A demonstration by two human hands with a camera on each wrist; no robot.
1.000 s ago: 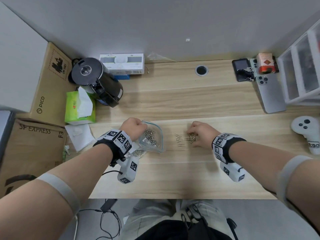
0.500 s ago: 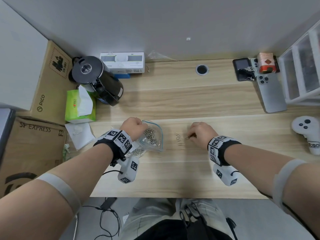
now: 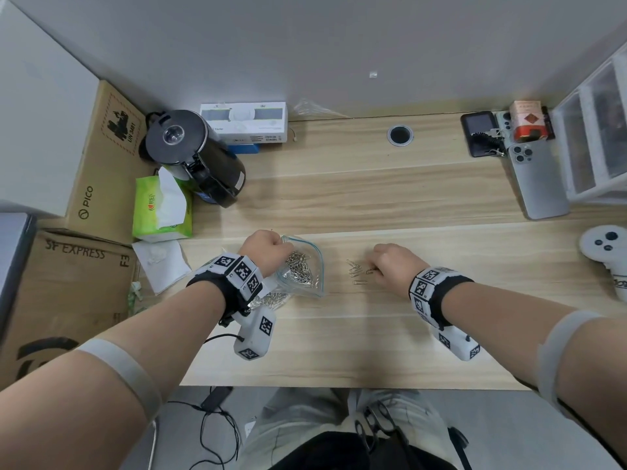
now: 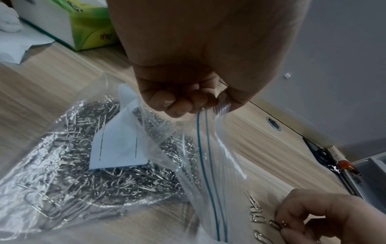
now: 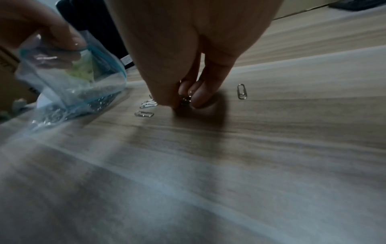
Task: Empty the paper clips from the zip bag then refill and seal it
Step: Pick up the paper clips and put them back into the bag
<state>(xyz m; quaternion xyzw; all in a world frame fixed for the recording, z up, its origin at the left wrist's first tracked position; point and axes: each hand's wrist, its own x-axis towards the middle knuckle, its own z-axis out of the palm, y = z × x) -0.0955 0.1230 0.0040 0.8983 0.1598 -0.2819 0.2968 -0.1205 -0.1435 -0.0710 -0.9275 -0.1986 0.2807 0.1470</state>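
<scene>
A clear zip bag (image 3: 307, 266) with a blue seal strip (image 4: 206, 165) lies on the wooden desk (image 3: 373, 198), holding a heap of silver paper clips (image 4: 87, 173) and a white paper slip (image 4: 119, 148). My left hand (image 3: 268, 247) pinches the bag's rim and holds the mouth up and open. To the right, a few loose paper clips (image 3: 354, 271) lie on the desk. My right hand (image 3: 390, 266) presses down among them, its fingertips (image 5: 198, 97) pinching a small bunch of clips (image 5: 184, 99). One clip (image 5: 241, 91) lies apart on its right.
At the left stand a black kettle (image 3: 193, 154), a green tissue box (image 3: 161, 208) and cardboard boxes (image 3: 64, 283). Phones (image 3: 536, 181) and plastic drawers (image 3: 597, 147) fill the back right; a white controller (image 3: 607, 256) lies at the right edge.
My right hand has drawn back toward me and slightly left, gathering clips; fewer loose clips lie on the desk. The left hand and bag have stayed in place.
</scene>
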